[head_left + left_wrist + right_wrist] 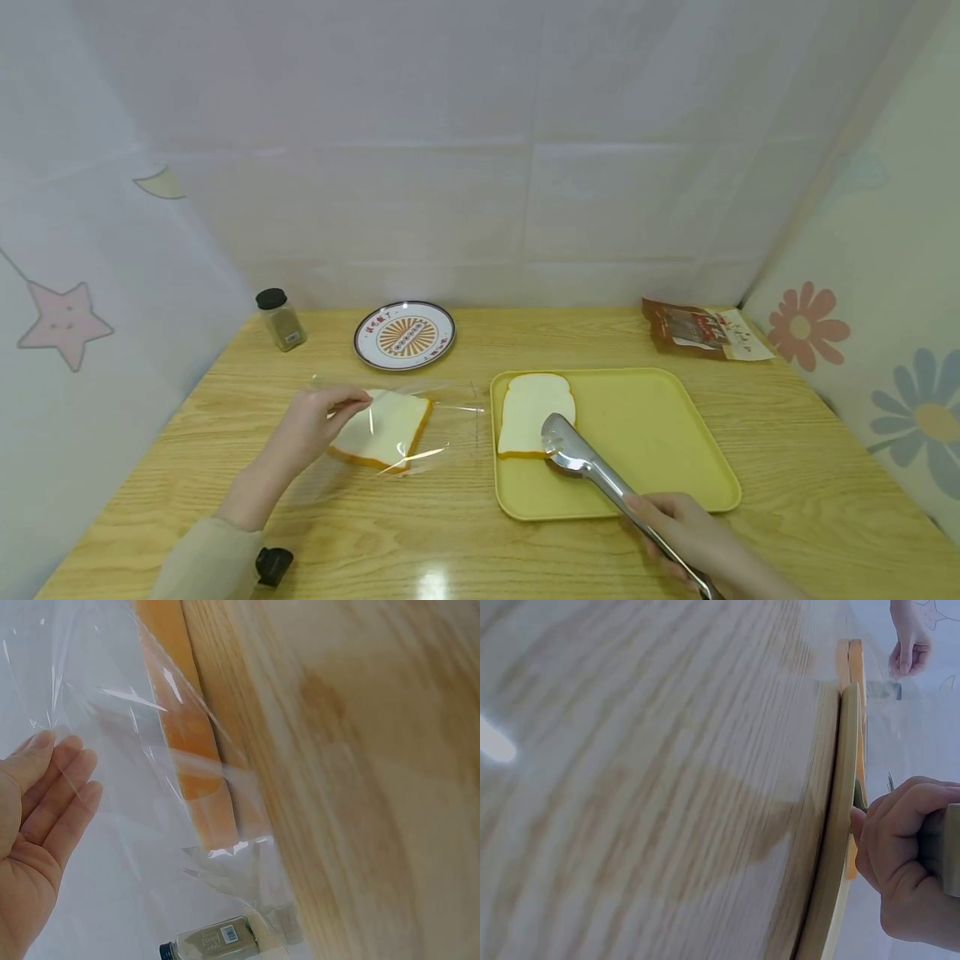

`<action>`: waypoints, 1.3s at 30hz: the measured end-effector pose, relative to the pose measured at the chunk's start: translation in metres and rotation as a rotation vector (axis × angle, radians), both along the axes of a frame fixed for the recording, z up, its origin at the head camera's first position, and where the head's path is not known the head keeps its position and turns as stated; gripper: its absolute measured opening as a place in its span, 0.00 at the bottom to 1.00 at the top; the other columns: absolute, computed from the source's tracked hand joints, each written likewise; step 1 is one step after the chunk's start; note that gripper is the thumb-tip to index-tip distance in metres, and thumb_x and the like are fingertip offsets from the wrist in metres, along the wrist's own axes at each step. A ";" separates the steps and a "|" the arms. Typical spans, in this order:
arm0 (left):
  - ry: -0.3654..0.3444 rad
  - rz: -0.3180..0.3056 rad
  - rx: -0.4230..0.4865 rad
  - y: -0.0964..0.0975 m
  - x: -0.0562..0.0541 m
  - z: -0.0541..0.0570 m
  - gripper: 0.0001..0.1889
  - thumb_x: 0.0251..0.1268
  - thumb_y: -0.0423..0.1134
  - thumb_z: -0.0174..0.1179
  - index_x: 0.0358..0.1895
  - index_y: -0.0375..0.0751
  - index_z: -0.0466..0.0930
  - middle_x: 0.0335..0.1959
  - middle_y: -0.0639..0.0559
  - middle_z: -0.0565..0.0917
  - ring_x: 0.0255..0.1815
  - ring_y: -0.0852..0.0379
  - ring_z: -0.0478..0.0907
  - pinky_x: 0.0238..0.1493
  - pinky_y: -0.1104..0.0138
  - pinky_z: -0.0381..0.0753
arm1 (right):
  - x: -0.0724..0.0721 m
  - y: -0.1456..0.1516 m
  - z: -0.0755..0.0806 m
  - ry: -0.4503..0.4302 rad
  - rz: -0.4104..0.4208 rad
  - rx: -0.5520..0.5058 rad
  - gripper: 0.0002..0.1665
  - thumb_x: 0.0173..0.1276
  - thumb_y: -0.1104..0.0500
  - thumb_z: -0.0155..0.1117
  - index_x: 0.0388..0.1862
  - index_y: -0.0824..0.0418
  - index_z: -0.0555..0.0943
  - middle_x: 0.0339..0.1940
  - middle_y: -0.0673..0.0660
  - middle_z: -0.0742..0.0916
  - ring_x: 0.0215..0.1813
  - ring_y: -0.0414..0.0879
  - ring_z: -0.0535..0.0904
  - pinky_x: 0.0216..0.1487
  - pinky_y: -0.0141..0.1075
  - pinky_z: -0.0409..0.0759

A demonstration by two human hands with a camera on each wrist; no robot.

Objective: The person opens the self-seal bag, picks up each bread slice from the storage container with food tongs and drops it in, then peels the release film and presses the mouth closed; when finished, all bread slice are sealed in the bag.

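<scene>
Left hand (pixel 326 417) pinches clear film (pixel 453 429) by the thumb and fingertips, above one bread slice (pixel 386 429) on the counter (pixel 420 533). Right hand (pixel 678 533) is wrapped round the handle of metal tongs (pixel 600 476), their tips reaching the near right corner of a second slice (pixel 531 408) on the left side of the yellow tray (pixel 652 442); from here I can't tell whether they grip it. I'd guess both slices are light, soft and easily dented, so best taken gently, well in from a corner. That film looks thin and slippery; an edge pinch should suit it.
</scene>
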State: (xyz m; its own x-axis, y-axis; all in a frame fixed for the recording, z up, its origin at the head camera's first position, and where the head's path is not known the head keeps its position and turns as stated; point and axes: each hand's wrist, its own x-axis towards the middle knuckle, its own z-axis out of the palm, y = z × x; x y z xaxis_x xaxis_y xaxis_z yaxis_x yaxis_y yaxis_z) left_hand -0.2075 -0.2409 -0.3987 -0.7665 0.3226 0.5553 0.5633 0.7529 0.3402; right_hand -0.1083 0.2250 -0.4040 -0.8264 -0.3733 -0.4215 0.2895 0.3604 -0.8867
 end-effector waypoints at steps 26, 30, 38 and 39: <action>0.047 -0.024 0.017 0.000 -0.002 -0.001 0.08 0.48 0.24 0.67 0.31 0.38 0.86 0.30 0.49 0.88 0.31 0.54 0.85 0.32 0.67 0.85 | -0.004 -0.033 0.004 -0.016 -0.039 -0.039 0.31 0.73 0.41 0.48 0.46 0.72 0.73 0.19 0.48 0.77 0.11 0.32 0.65 0.10 0.23 0.65; 0.041 -0.030 0.021 -0.001 -0.002 -0.001 0.07 0.49 0.24 0.67 0.31 0.38 0.86 0.30 0.48 0.88 0.31 0.54 0.85 0.32 0.66 0.85 | -0.004 -0.036 0.003 -0.020 -0.045 -0.031 0.30 0.72 0.41 0.48 0.44 0.71 0.73 0.20 0.49 0.77 0.11 0.33 0.65 0.11 0.23 0.65; 0.056 -0.037 0.017 -0.002 -0.003 -0.003 0.07 0.48 0.25 0.68 0.31 0.39 0.85 0.29 0.50 0.87 0.31 0.55 0.85 0.31 0.66 0.85 | -0.012 -0.037 0.001 0.015 -0.054 -0.024 0.27 0.73 0.44 0.48 0.42 0.70 0.72 0.18 0.49 0.77 0.10 0.32 0.65 0.10 0.24 0.64; 0.054 -0.036 0.018 -0.002 -0.003 -0.003 0.07 0.48 0.25 0.68 0.31 0.39 0.85 0.30 0.49 0.87 0.31 0.55 0.85 0.31 0.66 0.85 | -0.013 -0.037 0.001 0.020 -0.056 -0.019 0.27 0.74 0.44 0.48 0.42 0.70 0.72 0.18 0.49 0.76 0.10 0.32 0.65 0.10 0.24 0.64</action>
State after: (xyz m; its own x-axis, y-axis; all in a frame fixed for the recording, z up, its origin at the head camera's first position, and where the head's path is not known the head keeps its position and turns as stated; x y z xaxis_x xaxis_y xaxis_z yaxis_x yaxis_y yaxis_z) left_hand -0.2108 -0.2431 -0.4019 -0.7236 0.3391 0.6011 0.6076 0.7262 0.3217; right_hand -0.1212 0.1884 -0.4035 -0.8545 -0.3341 -0.3977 0.2905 0.3272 -0.8992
